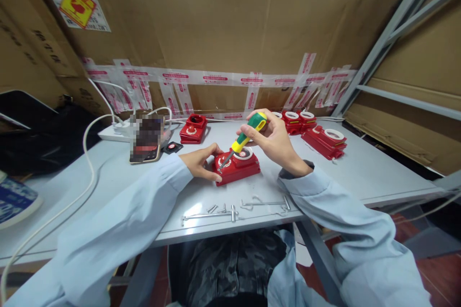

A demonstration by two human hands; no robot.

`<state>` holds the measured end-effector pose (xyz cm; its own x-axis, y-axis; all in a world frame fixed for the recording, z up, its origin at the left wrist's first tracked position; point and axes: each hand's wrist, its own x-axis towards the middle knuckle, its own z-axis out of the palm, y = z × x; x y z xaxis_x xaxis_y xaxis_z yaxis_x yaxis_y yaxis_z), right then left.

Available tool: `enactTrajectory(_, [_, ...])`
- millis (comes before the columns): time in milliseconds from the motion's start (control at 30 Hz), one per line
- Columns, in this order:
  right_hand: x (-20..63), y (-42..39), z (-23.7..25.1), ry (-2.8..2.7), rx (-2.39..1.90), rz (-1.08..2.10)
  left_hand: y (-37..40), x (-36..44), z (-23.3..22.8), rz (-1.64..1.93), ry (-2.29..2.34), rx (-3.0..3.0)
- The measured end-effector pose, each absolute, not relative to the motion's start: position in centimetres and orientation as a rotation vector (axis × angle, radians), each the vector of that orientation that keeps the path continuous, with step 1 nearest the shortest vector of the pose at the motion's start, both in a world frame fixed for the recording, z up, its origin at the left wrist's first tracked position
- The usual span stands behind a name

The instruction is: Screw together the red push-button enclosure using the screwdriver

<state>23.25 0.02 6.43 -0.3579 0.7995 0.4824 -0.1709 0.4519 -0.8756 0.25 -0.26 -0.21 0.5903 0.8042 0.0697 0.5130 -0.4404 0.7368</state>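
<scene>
A red plastic housing (240, 168) with a white ring on top lies on the grey table (360, 172) in front of me. My left hand (199, 160) grips its left end, thumb and fingers around the edge. My right hand (274, 140) holds a green and yellow screwdriver (248, 135) tilted down to the left, its metal tip on the housing's top left. Several loose screws and thin metal rods (234, 209) lie near the table's front edge.
Another red housing (193, 128) sits behind at centre left, and several more (317, 129) with white rings at back right. A phone (146, 139) leans beside a white power strip (115, 130) with cables. Cardboard walls with tape surround the table; a metal rack stands right.
</scene>
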Motion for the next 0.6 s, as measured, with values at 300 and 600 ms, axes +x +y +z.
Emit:
enactTrajectory(300, [23.8, 0.1, 6.5, -1.770, -0.610, 0.955, -0.2, 0.1, -0.4, 0.562, 1.028, 2.142])
enactTrajectory(600, [23.5, -0.5, 6.4, -1.768, -0.566, 0.950, 0.8, -0.2, -1.1, 0.503, 1.007, 2.171])
